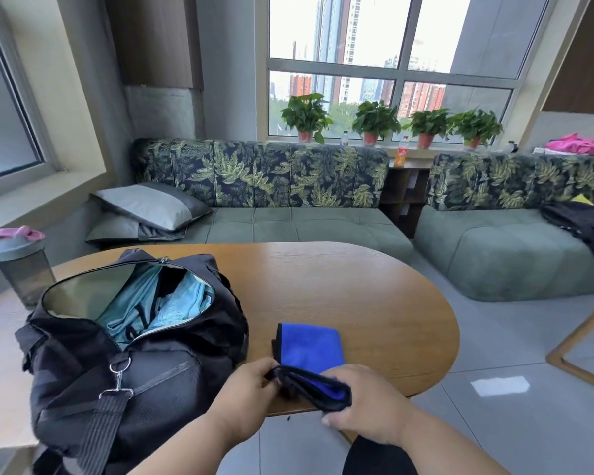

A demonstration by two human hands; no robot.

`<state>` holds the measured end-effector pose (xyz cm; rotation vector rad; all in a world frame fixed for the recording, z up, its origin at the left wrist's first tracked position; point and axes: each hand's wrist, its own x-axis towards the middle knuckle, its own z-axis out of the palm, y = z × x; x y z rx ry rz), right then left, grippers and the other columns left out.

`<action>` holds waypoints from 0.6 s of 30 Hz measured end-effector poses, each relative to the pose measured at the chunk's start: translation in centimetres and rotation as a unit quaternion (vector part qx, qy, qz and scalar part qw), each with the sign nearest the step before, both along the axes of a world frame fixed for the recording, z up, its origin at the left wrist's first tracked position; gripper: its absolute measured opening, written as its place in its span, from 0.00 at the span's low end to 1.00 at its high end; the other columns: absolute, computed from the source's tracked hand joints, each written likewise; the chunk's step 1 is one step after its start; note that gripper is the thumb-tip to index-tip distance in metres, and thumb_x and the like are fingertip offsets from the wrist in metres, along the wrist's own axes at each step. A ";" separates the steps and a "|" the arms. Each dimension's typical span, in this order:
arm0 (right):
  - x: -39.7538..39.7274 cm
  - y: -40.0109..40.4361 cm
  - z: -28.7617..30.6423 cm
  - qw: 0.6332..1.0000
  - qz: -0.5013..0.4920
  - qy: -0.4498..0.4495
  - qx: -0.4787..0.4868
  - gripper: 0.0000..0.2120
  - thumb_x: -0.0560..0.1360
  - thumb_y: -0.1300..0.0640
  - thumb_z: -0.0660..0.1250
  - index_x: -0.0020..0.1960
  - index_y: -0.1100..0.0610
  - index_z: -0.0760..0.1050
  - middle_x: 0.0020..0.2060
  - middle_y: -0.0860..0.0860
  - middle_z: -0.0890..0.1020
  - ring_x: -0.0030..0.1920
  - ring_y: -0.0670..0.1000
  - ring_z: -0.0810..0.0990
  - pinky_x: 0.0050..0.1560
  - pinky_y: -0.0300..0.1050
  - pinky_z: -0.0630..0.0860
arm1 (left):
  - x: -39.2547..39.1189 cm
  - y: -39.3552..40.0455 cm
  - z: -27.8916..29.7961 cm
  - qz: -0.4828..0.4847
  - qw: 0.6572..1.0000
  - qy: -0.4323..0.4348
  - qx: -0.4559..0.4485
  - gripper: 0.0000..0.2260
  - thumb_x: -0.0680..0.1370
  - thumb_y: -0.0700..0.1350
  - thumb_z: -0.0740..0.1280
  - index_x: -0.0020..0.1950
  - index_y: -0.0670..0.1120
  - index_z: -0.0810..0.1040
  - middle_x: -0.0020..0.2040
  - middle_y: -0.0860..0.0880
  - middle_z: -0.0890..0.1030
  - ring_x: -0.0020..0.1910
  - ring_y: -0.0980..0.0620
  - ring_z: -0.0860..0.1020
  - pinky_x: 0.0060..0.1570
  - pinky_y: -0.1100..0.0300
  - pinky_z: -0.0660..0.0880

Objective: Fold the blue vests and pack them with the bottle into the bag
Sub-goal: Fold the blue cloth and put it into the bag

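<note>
Table (357, 286) carrying open black bag (134, 354) at 9 o'clock, light-blue fabric inside. Folded blue vest (311, 347) lying at 6 o'clock; left hand (246, 389) and right hand (364, 402) fingers pinching its near edge. Bottle (18, 265) standing at 10 o'clock.

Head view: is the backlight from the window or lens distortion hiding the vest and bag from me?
Head view: the window is blown out white, but the blue vest, both hands and the open bag stay evenly lit and sharp; wide-angle bending bows the table edge and walls; a glare patch sits on the floor.
</note>
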<state>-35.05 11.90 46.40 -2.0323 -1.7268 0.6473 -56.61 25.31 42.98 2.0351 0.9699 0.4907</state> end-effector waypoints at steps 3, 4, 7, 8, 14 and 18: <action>0.1 0.4 -0.2 0.998 -0.045 0.031 0.030 0.04 0.71 0.53 0.70 0.46 0.48 0.80 0.37 0.40 0.82 0.38 0.42 0.77 0.39 0.40 0.70 | -0.1 0.1 1.2 0.003 0.998 -0.016 0.068 0.07 0.81 0.45 0.67 0.44 0.51 0.80 0.43 0.57 0.82 0.45 0.56 0.79 0.49 0.57 0.76; 0.2 0.6 -0.3 0.996 -0.061 0.050 0.033 0.03 0.72 0.54 0.69 0.45 0.48 0.80 0.35 0.41 0.80 0.36 0.41 0.75 0.38 0.40 0.68 | -0.2 0.1 1.5 0.009 0.997 -0.015 0.069 0.08 0.82 0.45 0.66 0.43 0.50 0.78 0.43 0.58 0.81 0.45 0.56 0.78 0.49 0.57 0.75; 0.3 1.3 -0.5 0.990 -0.095 0.101 0.036 0.03 0.76 0.54 0.69 0.43 0.50 0.78 0.31 0.40 0.77 0.33 0.40 0.72 0.36 0.39 0.66 | -0.2 0.2 2.0 0.031 0.999 -0.025 0.016 0.06 0.85 0.49 0.64 0.48 0.52 0.76 0.44 0.57 0.82 0.46 0.57 0.79 0.53 0.57 0.75; 0.2 1.6 -0.6 0.988 -0.103 0.109 0.036 0.05 0.77 0.54 0.69 0.42 0.50 0.77 0.30 0.40 0.76 0.32 0.40 0.71 0.36 0.39 0.65 | -0.1 0.3 1.9 0.038 0.999 -0.029 0.003 0.05 0.85 0.49 0.63 0.51 0.53 0.76 0.45 0.57 0.83 0.47 0.59 0.79 0.55 0.57 0.76; 0.6 3.0 -2.4 0.970 -0.166 0.176 0.014 0.07 0.78 0.47 0.69 0.51 0.47 0.83 0.44 0.43 0.87 0.46 0.44 0.83 0.52 0.45 0.78 | 1.0 1.1 0.6 0.028 0.999 -0.010 -0.043 0.22 0.78 0.58 0.72 0.69 0.63 0.69 0.62 0.65 0.80 0.62 0.68 0.77 0.67 0.63 0.72; 0.4 3.8 -3.1 0.965 -0.171 0.199 0.017 0.08 0.78 0.45 0.69 0.54 0.46 0.84 0.47 0.40 0.88 0.50 0.42 0.85 0.58 0.50 0.81 | 1.2 2.1 -0.5 0.056 0.997 0.046 -0.019 0.25 0.76 0.57 0.71 0.72 0.59 0.71 0.62 0.62 0.80 0.62 0.61 0.78 0.68 0.56 0.74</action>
